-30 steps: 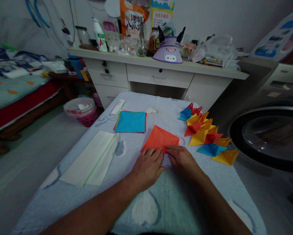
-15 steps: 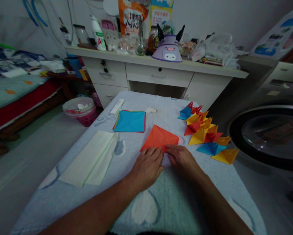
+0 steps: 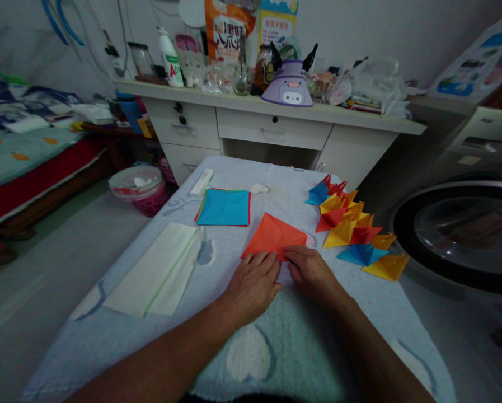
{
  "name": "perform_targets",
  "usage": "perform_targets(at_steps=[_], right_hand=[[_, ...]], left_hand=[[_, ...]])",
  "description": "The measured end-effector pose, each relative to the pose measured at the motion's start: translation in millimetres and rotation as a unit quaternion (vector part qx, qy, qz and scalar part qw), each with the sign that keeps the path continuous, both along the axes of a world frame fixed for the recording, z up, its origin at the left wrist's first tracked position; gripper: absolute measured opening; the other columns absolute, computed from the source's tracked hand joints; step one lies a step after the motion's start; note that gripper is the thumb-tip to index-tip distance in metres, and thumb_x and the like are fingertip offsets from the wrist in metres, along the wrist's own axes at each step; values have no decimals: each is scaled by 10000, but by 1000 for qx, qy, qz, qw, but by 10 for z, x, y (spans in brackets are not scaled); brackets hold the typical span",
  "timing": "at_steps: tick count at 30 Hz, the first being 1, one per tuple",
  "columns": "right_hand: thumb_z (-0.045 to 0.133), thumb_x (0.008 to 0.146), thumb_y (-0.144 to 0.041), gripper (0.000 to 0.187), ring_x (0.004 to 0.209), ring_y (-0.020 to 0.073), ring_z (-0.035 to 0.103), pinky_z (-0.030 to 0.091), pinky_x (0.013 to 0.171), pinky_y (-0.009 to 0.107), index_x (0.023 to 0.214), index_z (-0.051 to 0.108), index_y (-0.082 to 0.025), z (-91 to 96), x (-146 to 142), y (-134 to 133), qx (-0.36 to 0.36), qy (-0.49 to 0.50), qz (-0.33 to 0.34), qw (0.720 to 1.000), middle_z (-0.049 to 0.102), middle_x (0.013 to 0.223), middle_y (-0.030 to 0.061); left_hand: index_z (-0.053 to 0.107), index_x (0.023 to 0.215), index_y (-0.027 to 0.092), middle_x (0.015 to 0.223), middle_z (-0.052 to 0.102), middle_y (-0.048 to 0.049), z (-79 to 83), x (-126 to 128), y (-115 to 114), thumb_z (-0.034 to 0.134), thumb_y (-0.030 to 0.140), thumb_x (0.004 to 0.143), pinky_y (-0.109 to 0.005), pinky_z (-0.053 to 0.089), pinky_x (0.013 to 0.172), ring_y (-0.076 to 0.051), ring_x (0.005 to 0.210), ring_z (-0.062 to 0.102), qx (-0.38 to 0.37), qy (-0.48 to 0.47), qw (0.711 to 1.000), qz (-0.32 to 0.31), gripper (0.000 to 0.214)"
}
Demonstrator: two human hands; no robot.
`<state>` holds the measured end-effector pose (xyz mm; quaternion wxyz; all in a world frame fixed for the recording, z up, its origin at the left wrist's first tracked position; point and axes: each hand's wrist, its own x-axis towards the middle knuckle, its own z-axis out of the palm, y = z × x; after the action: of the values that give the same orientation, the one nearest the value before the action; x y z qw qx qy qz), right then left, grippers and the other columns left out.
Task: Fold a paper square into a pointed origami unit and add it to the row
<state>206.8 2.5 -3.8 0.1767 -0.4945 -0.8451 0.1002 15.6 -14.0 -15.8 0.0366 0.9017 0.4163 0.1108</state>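
An orange paper [image 3: 272, 235], folded to a triangle, lies on the light blue cloth of the table [image 3: 251, 347]. My left hand [image 3: 253, 284] lies flat with its fingertips pressing the paper's near left edge. My right hand [image 3: 312, 270] lies beside it, fingers stretched onto the near right edge. Both hands rest palm down and hold nothing off the table. A stack of flat sheets with a blue sheet on top [image 3: 224, 207] lies farther back to the left.
Several folded paper shapes [image 3: 351, 226] in blue, red, yellow and orange lie in a row at the right. A folded white cloth [image 3: 156, 270] and a white box [image 3: 201, 183] lie left. A cluttered desk [image 3: 271, 120], a bed [image 3: 19, 157] and a pink bin [image 3: 139, 189] stand beyond.
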Motion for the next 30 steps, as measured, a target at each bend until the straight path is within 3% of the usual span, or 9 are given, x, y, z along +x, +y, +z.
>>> perform_targets(at_steps=[4,10,15,20,30], right_hand=[[476,892,-152,274,1018,211,614,457,939,338,1056,695,-157,-24,-23,22,8,6,-13,1000,691,1104,106],[492,901,-166,182,920,208,571,416,840,327,921,673,-161,-33,-178,81,-16,-14,-113,993,649,962,90],[554,874,-205,81,915,222,542,371,789,329,888,631,-183,-47,-279,98,5,-28,-163,986,631,955,81],[575,873,-252,76,928,233,534,349,768,334,899,610,-190,-64,-298,98,8,-46,-175,984,623,974,77],[568,876,-269,101,945,242,528,339,752,342,931,606,-192,-70,-290,100,6,-53,-173,983,614,1008,81]], left_hand=[[498,1336,182,1382,541,-94,5,-5,-2,471,407,957,-428,361,1015,-259,1252,456,1,0,1000,-2,442],[503,1323,178,1345,555,-92,9,6,-7,491,401,949,-418,357,1016,-260,1219,471,11,4,1000,-1,436],[516,1298,152,1243,589,-96,37,19,-24,522,390,933,-410,368,1001,-259,1154,494,17,9,1000,7,435],[543,1257,155,1172,609,-89,69,-30,-60,540,417,922,-409,384,965,-261,1104,510,13,23,1000,12,426],[529,1274,156,1246,591,-110,101,-287,-178,533,458,923,-425,387,922,-279,1179,478,9,42,996,75,463]])
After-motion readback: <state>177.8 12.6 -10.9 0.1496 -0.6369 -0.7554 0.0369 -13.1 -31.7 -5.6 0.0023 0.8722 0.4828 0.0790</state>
